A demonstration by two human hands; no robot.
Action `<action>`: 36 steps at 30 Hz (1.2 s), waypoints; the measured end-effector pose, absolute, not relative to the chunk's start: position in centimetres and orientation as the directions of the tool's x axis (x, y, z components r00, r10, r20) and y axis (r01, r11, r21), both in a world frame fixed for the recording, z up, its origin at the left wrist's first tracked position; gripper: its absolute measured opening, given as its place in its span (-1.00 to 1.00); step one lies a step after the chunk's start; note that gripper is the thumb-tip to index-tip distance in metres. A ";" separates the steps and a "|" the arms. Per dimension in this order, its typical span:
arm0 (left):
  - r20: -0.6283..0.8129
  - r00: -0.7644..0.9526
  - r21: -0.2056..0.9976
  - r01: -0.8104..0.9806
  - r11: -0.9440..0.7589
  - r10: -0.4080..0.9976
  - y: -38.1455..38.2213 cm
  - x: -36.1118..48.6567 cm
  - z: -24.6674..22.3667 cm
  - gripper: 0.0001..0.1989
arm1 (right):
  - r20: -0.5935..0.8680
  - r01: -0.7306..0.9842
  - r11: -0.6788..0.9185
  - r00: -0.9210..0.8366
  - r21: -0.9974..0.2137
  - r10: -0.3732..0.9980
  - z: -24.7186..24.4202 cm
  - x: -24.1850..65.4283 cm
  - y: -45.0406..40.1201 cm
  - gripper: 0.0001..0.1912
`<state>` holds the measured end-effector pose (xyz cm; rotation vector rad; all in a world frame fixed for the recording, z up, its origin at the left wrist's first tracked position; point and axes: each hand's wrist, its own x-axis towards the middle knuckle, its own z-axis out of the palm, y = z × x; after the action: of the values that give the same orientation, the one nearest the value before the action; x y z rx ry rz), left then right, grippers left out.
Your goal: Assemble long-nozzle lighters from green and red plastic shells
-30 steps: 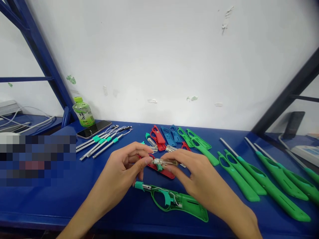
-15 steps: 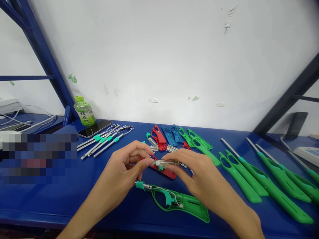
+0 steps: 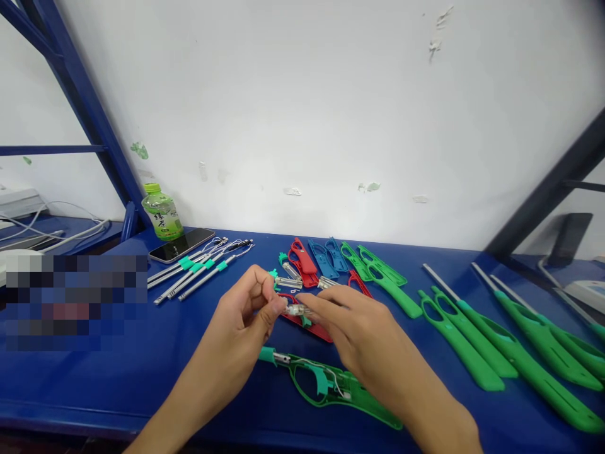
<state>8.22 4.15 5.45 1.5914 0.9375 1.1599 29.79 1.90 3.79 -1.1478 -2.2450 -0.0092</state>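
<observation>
My left hand (image 3: pixel 250 315) pinches the left end of a small clear part (image 3: pixel 295 309) with a whitish fitting. My right hand (image 3: pixel 363 334) closes round the other end of it and hides most of its body. Just below my hands lies an open green handle shell (image 3: pixel 373 398), holding a teal trigger (image 3: pixel 322 380), a thin white wire and the end of a metal tube with a teal collar (image 3: pixel 267 354). Behind the held part, a red shell (image 3: pixel 322 331) lies partly covered by my right hand.
Metal tubes (image 3: pixel 203 279) with teal collars, a phone (image 3: pixel 182 245) and a green bottle (image 3: pixel 163 214) are at left. Clear parts (image 3: pixel 289 283), red shells (image 3: pixel 305 261) and blue shells (image 3: pixel 324 257) lie at the back. Green lighters (image 3: pixel 520 359) lie at right.
My right hand has turned and closed further over the clear part, whose body is now mostly hidden. My left fingers have drawn together at its left end.
</observation>
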 end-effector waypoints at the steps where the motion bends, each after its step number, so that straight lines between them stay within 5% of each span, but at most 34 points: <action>1: 0.256 0.263 0.959 0.048 -0.278 0.930 4.2 8.2 5.4 -0.56 | 0.534 0.748 0.629 -0.451 -0.212 0.716 3.7 29.5 1.9 -0.53; 9: 0.193 0.291 0.975 0.046 -0.215 0.937 4.4 7.8 4.7 -0.46 | 0.616 0.789 0.614 -0.472 -0.023 0.630 2.8 28.3 2.1 -0.41; 28: 0.130 0.286 0.988 0.046 -0.149 0.950 4.6 8.4 3.9 -0.48 | 0.562 0.818 0.575 -0.483 0.017 0.672 2.6 28.0 2.5 -0.43; 33: 0.156 0.298 0.984 0.039 -0.175 0.942 4.4 8.4 4.8 -0.62 | 0.471 0.792 0.593 -0.472 -0.145 0.745 4.3 29.1 1.6 -0.47; 36: 0.228 0.243 0.962 0.092 -0.256 0.943 4.1 8.8 5.0 -0.71 | 0.447 0.758 0.539 -0.365 -0.367 0.817 5.9 30.1 0.7 -0.75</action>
<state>8.80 4.05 4.98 1.5817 0.9926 1.1451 30.13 0.65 5.88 -1.2676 -2.1896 0.1298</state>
